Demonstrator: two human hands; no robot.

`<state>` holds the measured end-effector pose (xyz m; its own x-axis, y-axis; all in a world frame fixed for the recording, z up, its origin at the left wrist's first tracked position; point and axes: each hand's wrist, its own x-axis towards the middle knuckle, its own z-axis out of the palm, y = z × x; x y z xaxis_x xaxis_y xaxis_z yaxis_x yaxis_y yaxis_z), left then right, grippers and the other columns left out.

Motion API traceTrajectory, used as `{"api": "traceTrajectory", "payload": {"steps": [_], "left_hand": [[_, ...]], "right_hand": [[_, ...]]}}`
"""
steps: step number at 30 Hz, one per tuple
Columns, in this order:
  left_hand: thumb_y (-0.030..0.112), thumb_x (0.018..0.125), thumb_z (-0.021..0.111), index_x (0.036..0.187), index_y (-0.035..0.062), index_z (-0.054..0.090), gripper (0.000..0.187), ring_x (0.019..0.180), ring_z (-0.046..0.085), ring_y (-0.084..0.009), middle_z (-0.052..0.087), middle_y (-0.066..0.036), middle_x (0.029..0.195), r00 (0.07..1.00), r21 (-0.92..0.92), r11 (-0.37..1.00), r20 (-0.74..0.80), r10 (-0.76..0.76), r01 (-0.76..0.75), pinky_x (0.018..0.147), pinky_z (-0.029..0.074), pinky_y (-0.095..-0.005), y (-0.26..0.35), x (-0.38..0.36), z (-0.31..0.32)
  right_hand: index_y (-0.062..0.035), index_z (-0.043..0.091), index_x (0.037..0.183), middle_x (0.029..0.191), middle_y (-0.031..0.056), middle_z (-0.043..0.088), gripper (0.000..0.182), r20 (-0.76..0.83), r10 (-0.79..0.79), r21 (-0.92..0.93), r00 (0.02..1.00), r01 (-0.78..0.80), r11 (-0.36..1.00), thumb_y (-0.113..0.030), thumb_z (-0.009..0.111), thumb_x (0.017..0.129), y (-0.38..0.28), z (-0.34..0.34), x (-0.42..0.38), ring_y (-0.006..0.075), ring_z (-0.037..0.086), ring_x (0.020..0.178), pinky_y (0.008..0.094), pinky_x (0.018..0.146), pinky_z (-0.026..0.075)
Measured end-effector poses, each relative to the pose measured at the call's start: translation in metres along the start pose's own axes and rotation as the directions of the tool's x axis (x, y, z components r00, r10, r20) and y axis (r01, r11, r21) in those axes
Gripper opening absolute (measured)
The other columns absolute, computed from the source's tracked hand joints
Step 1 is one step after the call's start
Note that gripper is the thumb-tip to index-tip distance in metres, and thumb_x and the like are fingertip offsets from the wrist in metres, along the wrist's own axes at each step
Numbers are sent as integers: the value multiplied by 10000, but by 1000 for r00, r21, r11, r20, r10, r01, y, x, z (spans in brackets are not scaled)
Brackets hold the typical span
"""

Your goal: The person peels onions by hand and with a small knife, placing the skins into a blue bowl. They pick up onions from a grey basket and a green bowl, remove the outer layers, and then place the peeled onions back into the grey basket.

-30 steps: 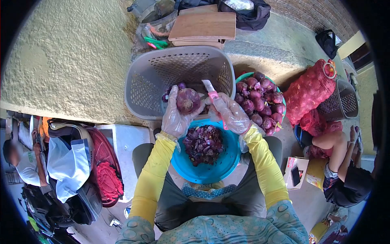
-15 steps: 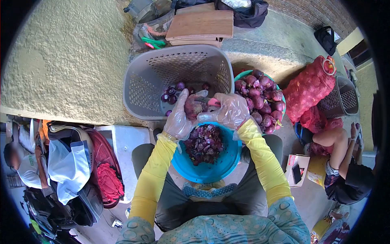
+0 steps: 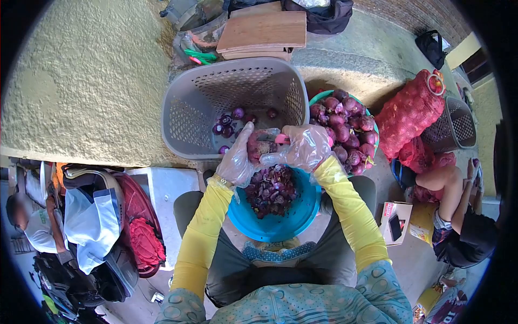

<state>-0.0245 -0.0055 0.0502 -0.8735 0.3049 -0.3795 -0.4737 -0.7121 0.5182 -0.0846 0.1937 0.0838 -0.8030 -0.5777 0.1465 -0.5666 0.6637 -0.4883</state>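
Observation:
My left hand (image 3: 237,159), in a clear plastic glove, is wrapped round a red onion (image 3: 258,147) above the near edge of the grey crate (image 3: 178,116). Beside it, my right hand (image 3: 306,148), gloved too, is closed on a small pink-handled tool (image 3: 282,139) held against the onion; its blade cannot be made out. Below both hands, a blue basin (image 3: 302,210) holds onion skins (image 3: 271,191). Several purple onions (image 3: 238,113) lie inside the crate. To the right stands a green-rimmed tub (image 3: 377,127) full of unpeeled onions (image 3: 345,132).
A red mesh sack (image 3: 410,113) leans at the right near another grey crate (image 3: 458,127). A box with a phone (image 3: 395,228) stands by my right knee. Wooden boards (image 3: 264,32) lie beyond the crate. People sit at the far left (image 3: 40,229) and right (image 3: 467,232).
The view has shifted slightly. Both hands stay together at the onion, which is turned a little between them.

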Motion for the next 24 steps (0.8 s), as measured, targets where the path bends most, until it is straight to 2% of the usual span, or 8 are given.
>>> {"api": "traceTrajectory", "payload": {"steps": [2, 5, 7, 12, 14, 17, 21, 24], "left_hand": [[486, 1076, 414, 1369, 0, 537, 580, 1140, 666, -300, 637, -193, 1296, 997, -15, 999, 72, -32, 33, 991, 558, -485, 2, -1, -6], [466, 1077, 425, 1345, -5, 547, 555, 1105, 682, -303, 663, -190, 1247, 998, -22, 999, 50, -44, 45, 971, 571, -495, 2, 1, -10], [462, 1075, 433, 1337, -8, 551, 551, 1097, 685, -304, 666, -189, 1239, 999, -34, 998, 33, -42, 43, 971, 572, -492, 3, -1, -5], [461, 1071, 447, 1322, -8, 563, 545, 1074, 690, -304, 669, -188, 1227, 998, -45, 997, -32, -61, 60, 952, 582, -484, 3, 0, -11], [463, 1071, 447, 1324, -2, 564, 542, 1063, 691, -303, 668, -188, 1226, 998, 7, 999, -39, -48, 48, 938, 588, -485, 2, 2, -16], [469, 1067, 457, 1311, 7, 571, 534, 1059, 690, -302, 669, -186, 1221, 995, 14, 999, -97, -37, 38, 930, 591, -488, -1, 4, -17], [474, 1062, 469, 1300, 12, 577, 531, 1061, 686, -302, 668, -181, 1217, 995, -5, 999, -79, -54, 54, 926, 592, -482, -2, 2, -15], [473, 1056, 487, 1286, 18, 586, 520, 1068, 683, -301, 667, -180, 1213, 988, 12, 999, -147, -48, 51, 914, 596, -485, -3, 2, -16]], "right_hand": [[-116, 715, 834, 647, 148, 660, 606, 18, 7, -3, 1000, -7, 1000, -674, 831, 630, 0, 2, -1, 382, 672, 622, 464, 598, 528], [-113, 704, 819, 642, 152, 654, 602, 27, 10, -20, 1000, -10, 1000, -675, 825, 639, -2, 1, 0, 378, 673, 622, 459, 587, 524], [-119, 736, 811, 638, 166, 679, 704, 18, 17, -55, 1000, -16, 998, -791, 773, 605, -4, 3, 1, 363, 701, 620, 469, 609, 557], [-117, 728, 793, 631, 159, 678, 701, 10, 15, -39, 1000, -15, 999, -794, 766, 616, -9, 2, 0, 355, 706, 622, 457, 595, 567], [-117, 729, 799, 634, 158, 680, 701, 22, 19, -35, 1000, -18, 999, -794, 764, 622, -10, 4, -1, 352, 709, 626, 453, 596, 570], [-112, 733, 816, 648, 164, 685, 710, 36, 37, -55, 999, -35, 998, -797, 756, 631, -6, 12, -1, 351, 713, 634, 456, 617, 574], [-100, 738, 854, 664, 177, 690, 728, 75, 76, -55, 994, -72, 996, -802, 731, 660, -5, 17, -3, 366, 716, 656, 477, 652, 573], [-92, 734, 870, 669, 188, 690, 745, 111, 84, -70, 990, -76, 995, -810, 709, 676, -3, 19, -4, 381, 713, 665, 488, 662, 569]]}}
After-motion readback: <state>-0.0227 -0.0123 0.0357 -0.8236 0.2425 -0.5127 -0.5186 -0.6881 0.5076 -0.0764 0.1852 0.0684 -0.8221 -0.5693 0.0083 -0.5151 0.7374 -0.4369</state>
